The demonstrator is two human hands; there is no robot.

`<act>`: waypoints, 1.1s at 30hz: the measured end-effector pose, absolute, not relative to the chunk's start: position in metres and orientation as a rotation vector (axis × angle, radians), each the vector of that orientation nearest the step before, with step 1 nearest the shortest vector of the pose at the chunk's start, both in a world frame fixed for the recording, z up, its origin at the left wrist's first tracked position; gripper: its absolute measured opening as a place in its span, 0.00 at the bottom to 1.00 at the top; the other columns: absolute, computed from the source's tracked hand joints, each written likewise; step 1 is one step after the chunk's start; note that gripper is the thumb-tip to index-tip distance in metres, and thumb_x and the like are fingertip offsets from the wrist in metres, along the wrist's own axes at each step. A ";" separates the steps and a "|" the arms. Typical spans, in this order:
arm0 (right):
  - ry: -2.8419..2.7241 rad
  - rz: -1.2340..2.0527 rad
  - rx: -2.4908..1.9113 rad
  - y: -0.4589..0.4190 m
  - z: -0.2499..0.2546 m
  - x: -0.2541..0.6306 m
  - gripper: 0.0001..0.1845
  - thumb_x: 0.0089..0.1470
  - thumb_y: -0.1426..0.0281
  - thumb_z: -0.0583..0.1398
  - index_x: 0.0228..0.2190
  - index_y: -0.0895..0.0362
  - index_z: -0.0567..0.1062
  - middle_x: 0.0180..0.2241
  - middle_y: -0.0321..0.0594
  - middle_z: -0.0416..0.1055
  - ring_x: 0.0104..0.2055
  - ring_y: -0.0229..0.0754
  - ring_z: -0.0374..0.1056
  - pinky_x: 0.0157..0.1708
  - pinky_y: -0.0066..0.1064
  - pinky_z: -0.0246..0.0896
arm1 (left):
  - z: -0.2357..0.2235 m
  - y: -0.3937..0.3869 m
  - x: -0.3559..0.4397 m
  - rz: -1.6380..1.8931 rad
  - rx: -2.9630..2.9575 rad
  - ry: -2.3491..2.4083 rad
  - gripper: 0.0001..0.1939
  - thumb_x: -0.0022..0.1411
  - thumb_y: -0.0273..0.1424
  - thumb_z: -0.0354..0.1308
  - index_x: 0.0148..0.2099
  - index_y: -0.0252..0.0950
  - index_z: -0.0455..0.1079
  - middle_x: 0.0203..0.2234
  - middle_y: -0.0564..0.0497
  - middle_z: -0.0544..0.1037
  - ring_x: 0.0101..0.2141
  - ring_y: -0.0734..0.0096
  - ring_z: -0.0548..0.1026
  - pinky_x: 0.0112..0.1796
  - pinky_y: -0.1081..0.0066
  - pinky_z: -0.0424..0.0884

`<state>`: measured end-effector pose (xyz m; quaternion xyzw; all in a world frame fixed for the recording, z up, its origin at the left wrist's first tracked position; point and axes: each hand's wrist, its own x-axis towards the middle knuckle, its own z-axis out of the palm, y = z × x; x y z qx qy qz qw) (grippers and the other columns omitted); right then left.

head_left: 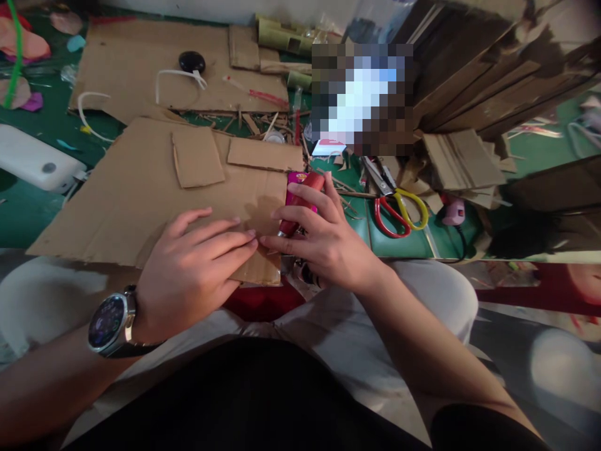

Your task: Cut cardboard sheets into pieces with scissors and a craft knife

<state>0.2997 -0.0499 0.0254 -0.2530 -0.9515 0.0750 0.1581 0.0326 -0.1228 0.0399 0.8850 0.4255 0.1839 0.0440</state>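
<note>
My left hand (195,266), with a watch (109,321) on its wrist, lies flat on a large cardboard sheet (126,181), fingers stretched out toward its right edge. Beside it my right hand (328,235) is closed around a red-handled tool (316,181). A silver collar shows at the handle's near end; the tip is hidden, so its exact kind cannot be made out. The index fingertip of that hand rests near the left fingertips on the cardboard. A magenta packet (295,180) lies partly under the right hand. Two cut cardboard pieces (197,156) lie on the sheet.
Scissors (397,203) with red and yellow handles lie to the right, before stacked cardboard (464,160). A pink plug-like device (453,211) is nearby. At left is a white device (40,160). Another cardboard sheet (126,56), scraps and bamboo tubes (282,37) fill the back.
</note>
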 end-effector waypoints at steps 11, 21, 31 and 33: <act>-2.714 0.224 -0.684 -0.045 0.019 0.301 0.26 0.67 0.77 0.55 0.54 0.37 0.81 0.59 0.36 0.72 0.74 0.57 0.53 0.74 0.75 0.34 | 0.041 -0.123 0.033 0.551 2.669 1.309 0.23 0.64 0.21 0.60 0.59 0.44 0.78 0.54 0.49 0.85 0.58 0.49 0.80 0.61 0.42 0.68; -2.766 0.277 -0.739 -0.044 0.019 0.299 0.27 0.70 0.76 0.53 0.54 0.34 0.80 0.59 0.34 0.73 0.75 0.55 0.52 0.75 0.71 0.36 | 0.040 -0.124 0.032 0.526 2.665 1.315 0.23 0.65 0.22 0.59 0.59 0.45 0.77 0.55 0.50 0.84 0.59 0.50 0.79 0.61 0.43 0.68; -2.740 0.375 -0.783 -0.045 0.020 0.297 0.24 0.69 0.74 0.56 0.53 0.33 0.81 0.59 0.32 0.72 0.74 0.57 0.54 0.74 0.72 0.35 | 0.037 -0.124 0.031 0.544 2.663 1.314 0.24 0.64 0.21 0.59 0.60 0.43 0.76 0.55 0.48 0.84 0.58 0.49 0.79 0.59 0.42 0.69; -2.751 0.343 -0.760 -0.044 0.021 0.298 0.24 0.71 0.73 0.54 0.53 0.34 0.81 0.59 0.32 0.73 0.74 0.56 0.54 0.75 0.71 0.32 | 0.038 -0.124 0.030 0.538 2.660 1.310 0.24 0.63 0.21 0.60 0.60 0.42 0.76 0.56 0.48 0.84 0.58 0.48 0.79 0.59 0.41 0.69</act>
